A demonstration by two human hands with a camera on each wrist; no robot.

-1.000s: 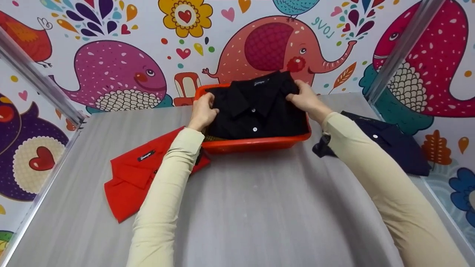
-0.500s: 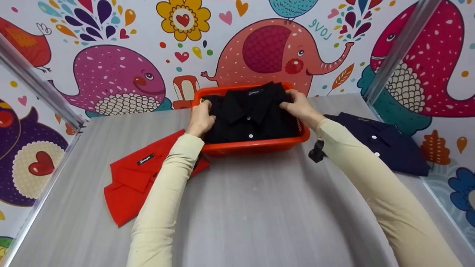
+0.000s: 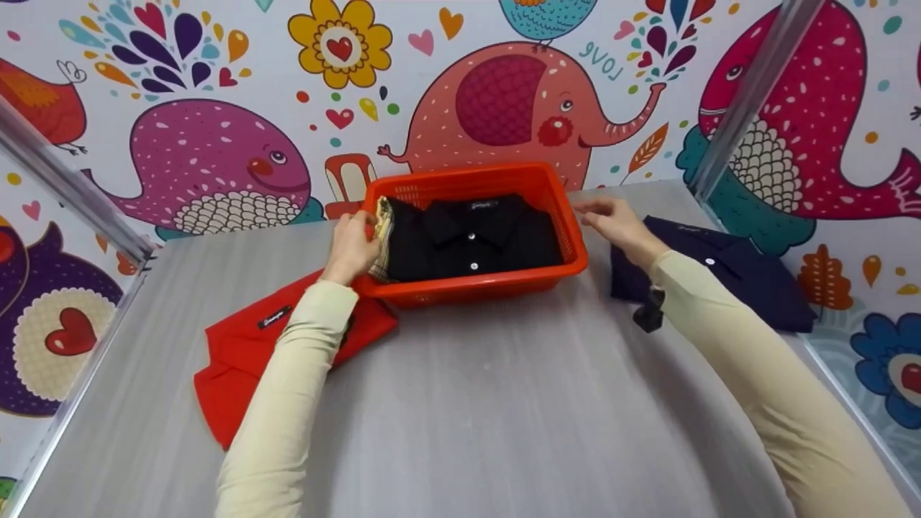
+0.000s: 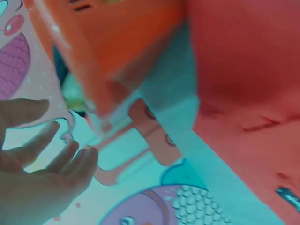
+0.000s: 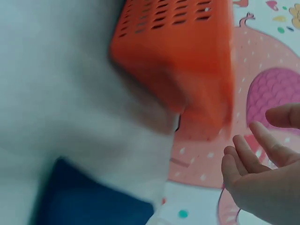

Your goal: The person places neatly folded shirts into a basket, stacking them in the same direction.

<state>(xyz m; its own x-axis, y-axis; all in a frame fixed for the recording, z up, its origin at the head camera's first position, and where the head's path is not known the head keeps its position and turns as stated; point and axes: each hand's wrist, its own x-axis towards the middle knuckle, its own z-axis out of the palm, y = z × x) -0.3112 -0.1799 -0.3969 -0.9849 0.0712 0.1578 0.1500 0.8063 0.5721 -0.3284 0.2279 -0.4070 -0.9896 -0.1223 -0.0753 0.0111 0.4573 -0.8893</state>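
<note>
A folded black shirt (image 3: 446, 252) lies inside the red plastic basket (image 3: 475, 280), collar toward the back. At the basket's left end, a yellow patterned cloth (image 3: 383, 248) shows beside the shirt. My left hand (image 3: 350, 248) is at the left rim in the head view; in the left wrist view its fingers (image 4: 44, 159) are loosely bent with nothing between them. To the right of the basket hovers my right hand (image 3: 622, 229), apart from the rim. The right wrist view shows the right hand's fingers (image 5: 243, 157) spread and holding nothing.
A folded red shirt (image 3: 248, 342) lies on the grey table (image 3: 489, 403) to the left, partly under the left sleeve. On the right lies a folded navy shirt (image 3: 755, 284), partly behind the right forearm. A cartoon-printed wall (image 3: 432, 129) stands behind the basket.
The black shirt has gone down into the basket, and both hands have let go of it. The left hand has moved left to the rim; the right hand has moved right, outside the basket.
</note>
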